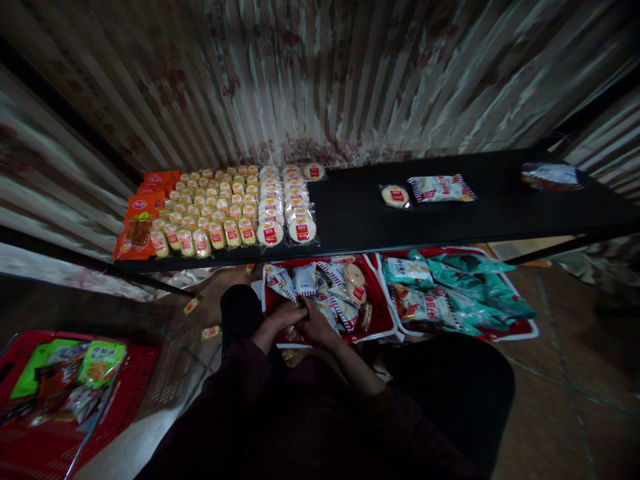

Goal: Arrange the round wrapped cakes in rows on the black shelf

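Both my hands reach down into a red tray (373, 328) of wrapped snacks on the floor under a black shelf (450, 220). My left hand (285, 316) and my right hand (313, 323) are closed together over small packets at the tray's near left corner; what the fingers grip is hidden in the dim light. Blue-striped white packets (305, 279) and round cakes with red labels (356, 283) fill that tray.
On the shelf's left lie neat rows of small yellow cakes (210, 213), round cakes (285, 200) and orange packs (140, 230). A lone round cake (395, 196) and packets (440, 188) lie farther right. A second tray holds green bags (465, 290). A red basket (60, 400) sits at lower left.
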The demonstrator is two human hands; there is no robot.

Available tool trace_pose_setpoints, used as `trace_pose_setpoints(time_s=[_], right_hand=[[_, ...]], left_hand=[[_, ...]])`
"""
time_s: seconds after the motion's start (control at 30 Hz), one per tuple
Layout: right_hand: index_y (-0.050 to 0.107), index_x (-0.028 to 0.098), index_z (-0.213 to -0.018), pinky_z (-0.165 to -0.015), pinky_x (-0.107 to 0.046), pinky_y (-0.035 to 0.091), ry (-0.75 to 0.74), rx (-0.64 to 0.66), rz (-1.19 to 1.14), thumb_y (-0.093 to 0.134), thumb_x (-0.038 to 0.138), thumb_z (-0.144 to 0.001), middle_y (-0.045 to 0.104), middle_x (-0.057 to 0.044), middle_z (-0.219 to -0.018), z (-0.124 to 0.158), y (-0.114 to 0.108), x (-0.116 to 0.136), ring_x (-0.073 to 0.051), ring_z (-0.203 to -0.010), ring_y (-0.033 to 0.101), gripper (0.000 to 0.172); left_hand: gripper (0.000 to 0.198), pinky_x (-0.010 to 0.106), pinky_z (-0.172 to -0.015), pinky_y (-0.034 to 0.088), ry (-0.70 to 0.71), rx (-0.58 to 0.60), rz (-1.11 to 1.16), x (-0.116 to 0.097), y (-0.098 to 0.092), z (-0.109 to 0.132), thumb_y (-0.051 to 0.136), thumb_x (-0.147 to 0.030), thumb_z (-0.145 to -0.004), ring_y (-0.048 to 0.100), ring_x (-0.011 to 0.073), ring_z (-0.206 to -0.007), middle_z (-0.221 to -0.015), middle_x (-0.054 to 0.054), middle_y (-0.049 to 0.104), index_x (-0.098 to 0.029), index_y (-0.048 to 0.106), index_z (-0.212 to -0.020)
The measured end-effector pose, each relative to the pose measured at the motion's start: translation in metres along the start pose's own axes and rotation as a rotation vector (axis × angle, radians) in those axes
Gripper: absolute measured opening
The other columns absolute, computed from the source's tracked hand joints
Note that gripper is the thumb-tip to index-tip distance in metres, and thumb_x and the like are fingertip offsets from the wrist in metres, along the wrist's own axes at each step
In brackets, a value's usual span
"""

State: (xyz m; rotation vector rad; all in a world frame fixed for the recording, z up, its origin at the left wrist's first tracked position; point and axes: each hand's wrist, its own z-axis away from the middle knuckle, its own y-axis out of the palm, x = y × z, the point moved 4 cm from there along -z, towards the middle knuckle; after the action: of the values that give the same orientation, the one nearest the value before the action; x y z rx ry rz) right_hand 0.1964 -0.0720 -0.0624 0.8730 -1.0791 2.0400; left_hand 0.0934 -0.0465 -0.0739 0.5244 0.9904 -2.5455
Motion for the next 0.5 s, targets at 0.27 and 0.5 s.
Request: trace_pose_setpoints(time_s=[0.27,0.5], right_hand=[[0.052,0.019,-0.129,-0.102,-0.037,0.039,-0.127,-0.001,0.165,0.051,0.016,-0.077,0.061,-0.009,-0.125,0.006,-0.033,0.01,-0.022,-0.113,0.058,0.052],[0.059,0.021,-0.121,-0.098,-0.038,0.043,-0.196,-0.117,-0.041,0.052,0.024,-0.077,0.066,-0.006,-0.116,0.01,-0.059,0.008,-0.021,-0.106,0.061,0.044]], left_hand=[[0.036,0.029,-0.09,0.043,-0.046,-0.27,0.656,-0.012,0.002,0.028,0.055,-0.041,-0.081,0.06,0.0225,-0.103,-0.108,0.01,0.068,-0.017,0.063,-0.107],[0.032,0.034,-0.098,0.038,0.015,-0.395,0.72,-0.033,-0.003,0.032,0.057,-0.039,-0.08,0.057,0.0249,-0.111,-0.116,0.009,0.065,-0.021,0.065,-0.105]])
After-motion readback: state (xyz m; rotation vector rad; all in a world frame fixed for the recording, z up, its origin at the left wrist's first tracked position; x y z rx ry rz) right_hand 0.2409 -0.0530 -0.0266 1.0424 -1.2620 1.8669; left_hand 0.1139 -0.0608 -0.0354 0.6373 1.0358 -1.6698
